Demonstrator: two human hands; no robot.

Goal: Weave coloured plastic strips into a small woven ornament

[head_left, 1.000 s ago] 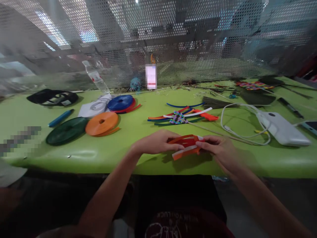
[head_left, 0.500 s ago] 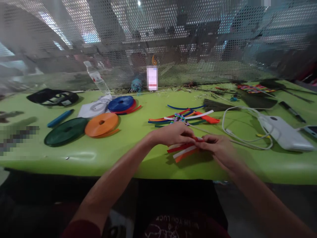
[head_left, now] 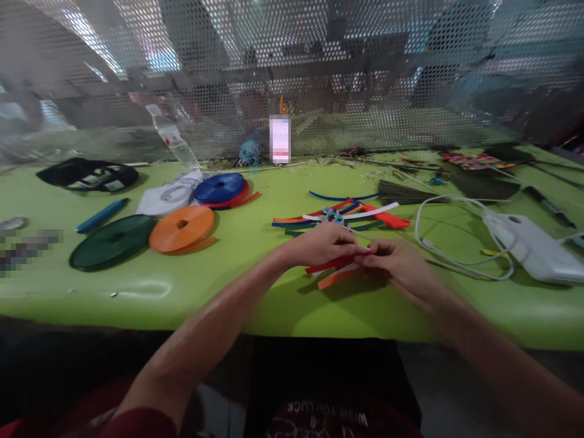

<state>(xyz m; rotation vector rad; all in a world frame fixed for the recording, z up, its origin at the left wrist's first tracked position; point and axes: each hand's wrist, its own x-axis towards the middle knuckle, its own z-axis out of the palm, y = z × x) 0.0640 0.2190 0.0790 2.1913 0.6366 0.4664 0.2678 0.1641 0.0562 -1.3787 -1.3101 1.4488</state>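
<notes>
Both my hands meet over the front of the green table, pinching a few short flat strips. Between the fingers of my left hand [head_left: 329, 242] and my right hand [head_left: 393, 258] runs a red strip [head_left: 322, 266]. Below it an orange strip [head_left: 340, 278] sticks out to the left, with a bit of white strip between them. Where they cross is hidden by my fingertips. Just behind my left hand lies a small woven piece [head_left: 331, 214] in purple, teal and black. Blue, red, green and white strips [head_left: 376, 212] spread around it.
To the left lie blue [head_left: 219, 187], orange [head_left: 176, 230] and green [head_left: 109, 244] strip rolls, a blue pen [head_left: 103, 215] and a tilted bottle [head_left: 173, 139]. On the right are a white power bank [head_left: 531, 246] with a looped cable and a black marker [head_left: 547, 205]. A mesh panel [head_left: 342, 79] stands behind.
The strips have turned slightly in my fingers, so less of the white one shows. My hands stay together in nearly the same place; the view has shifted a little.
</notes>
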